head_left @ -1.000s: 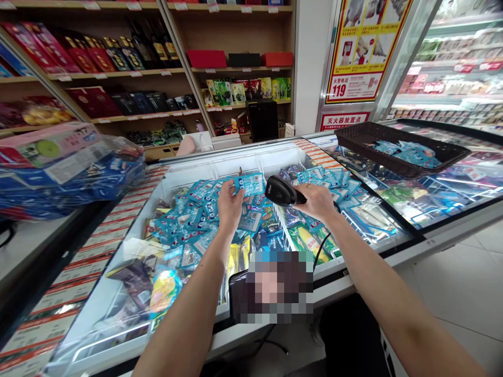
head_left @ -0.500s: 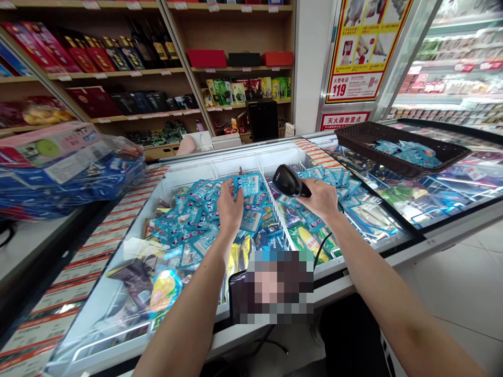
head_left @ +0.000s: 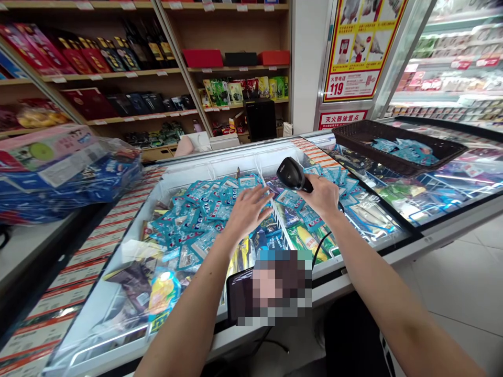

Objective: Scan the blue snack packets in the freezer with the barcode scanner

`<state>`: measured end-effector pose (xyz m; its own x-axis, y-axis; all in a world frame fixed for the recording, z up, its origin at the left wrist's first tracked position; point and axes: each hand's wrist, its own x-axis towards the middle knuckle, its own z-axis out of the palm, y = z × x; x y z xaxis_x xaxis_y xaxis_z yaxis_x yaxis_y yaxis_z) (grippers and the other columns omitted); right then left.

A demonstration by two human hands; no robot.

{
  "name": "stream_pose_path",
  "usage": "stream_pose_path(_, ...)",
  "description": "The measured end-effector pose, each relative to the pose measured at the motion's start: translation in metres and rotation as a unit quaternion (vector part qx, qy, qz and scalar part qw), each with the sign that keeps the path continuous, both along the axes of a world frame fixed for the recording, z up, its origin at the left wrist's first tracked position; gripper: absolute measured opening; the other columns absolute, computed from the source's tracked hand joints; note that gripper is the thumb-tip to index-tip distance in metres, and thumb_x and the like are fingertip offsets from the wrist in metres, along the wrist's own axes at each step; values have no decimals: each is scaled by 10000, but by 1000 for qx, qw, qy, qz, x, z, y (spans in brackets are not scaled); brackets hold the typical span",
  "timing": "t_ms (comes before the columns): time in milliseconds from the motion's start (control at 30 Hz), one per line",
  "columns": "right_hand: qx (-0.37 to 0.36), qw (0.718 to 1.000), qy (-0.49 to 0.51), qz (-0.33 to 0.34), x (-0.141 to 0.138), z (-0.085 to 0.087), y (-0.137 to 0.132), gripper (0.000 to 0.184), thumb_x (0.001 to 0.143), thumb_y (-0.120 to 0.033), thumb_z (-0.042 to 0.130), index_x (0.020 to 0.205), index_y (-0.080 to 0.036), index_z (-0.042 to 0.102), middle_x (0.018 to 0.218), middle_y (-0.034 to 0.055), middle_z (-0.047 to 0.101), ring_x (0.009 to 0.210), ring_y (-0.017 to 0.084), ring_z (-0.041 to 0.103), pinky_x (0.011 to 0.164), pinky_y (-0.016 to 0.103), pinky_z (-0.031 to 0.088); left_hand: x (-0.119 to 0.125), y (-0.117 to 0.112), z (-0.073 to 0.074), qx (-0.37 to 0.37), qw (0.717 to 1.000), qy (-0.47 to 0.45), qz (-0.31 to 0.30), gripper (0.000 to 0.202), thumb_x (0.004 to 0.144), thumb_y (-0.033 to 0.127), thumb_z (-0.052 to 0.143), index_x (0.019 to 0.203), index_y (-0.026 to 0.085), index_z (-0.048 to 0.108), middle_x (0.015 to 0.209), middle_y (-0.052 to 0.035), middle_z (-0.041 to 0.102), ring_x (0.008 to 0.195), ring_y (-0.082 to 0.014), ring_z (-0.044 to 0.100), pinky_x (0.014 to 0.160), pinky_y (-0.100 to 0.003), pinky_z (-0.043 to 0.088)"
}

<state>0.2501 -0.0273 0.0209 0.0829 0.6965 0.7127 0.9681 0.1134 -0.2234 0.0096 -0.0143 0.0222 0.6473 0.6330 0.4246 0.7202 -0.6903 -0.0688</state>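
Note:
My right hand (head_left: pixel 324 196) grips a black barcode scanner (head_left: pixel 293 174) over the open chest freezer (head_left: pixel 188 170), with its cable (head_left: pixel 320 246) trailing down toward me. My left hand (head_left: pixel 248 209) hovers palm down with fingers spread over the heap of blue packets (head_left: pixel 204 209), holding nothing. It is just left of the white wire divider (head_left: pixel 280 222). More blue packets (head_left: pixel 334 180) and other frozen goods lie right of the divider.
A black basket (head_left: pixel 396 149) with blue packets rests on the freezer's glass lid at right. Wrapped boxes (head_left: pixel 66 167) are stacked at left. Shelves of boxed goods (head_left: pixel 118 78) stand behind. A dark device (head_left: pixel 239 290) sits at the freezer's near edge.
My left hand let go of the blue packet it held up and now reaches right with fingers spread. My right hand with the scanner drew back a little to the right.

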Motion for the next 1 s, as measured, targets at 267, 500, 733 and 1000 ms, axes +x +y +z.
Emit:
stream_pose_path(267,-4,1000,4,-6,2,-1,2,361,747,-436,598,1041,-228,623,829,51,672,783,224,608,626,280,365,-14,14,-16,-44,998,38,32,401,934,338,305,1306,315,455,1344,-6,498,1258,-190,426,1084,-431,219)
stream_pose_path(500,-7,1000,9,-10,3,-1,1,368,758,-438,581,1053,-221,619,850,64,673,805,229,606,628,283,369,-20,18,-16,-33,998,11,59,395,924,268,318,1276,286,496,1277,-42,560,1234,-226,454,1075,-490,217)
stream_pose_path(733,-8,1000,9,-4,1,0,0,364,766,-426,575,1071,-229,610,878,54,676,823,225,606,648,285,378,10,6,-5,-87,994,17,-57,446,941,363,274,1371,281,360,1421,-13,401,1363,-194,252,1086,-436,243)
stream_pose_path(1000,-18,1000,5,1,1,1,-1,376,767,-424,578,1085,-223,601,908,56,675,832,224,608,660,289,389,23,-4,0,-117,985,72,-103,487,933,484,220,1380,324,330,1338,-29,486,1224,-201,434,1037,-398,289)
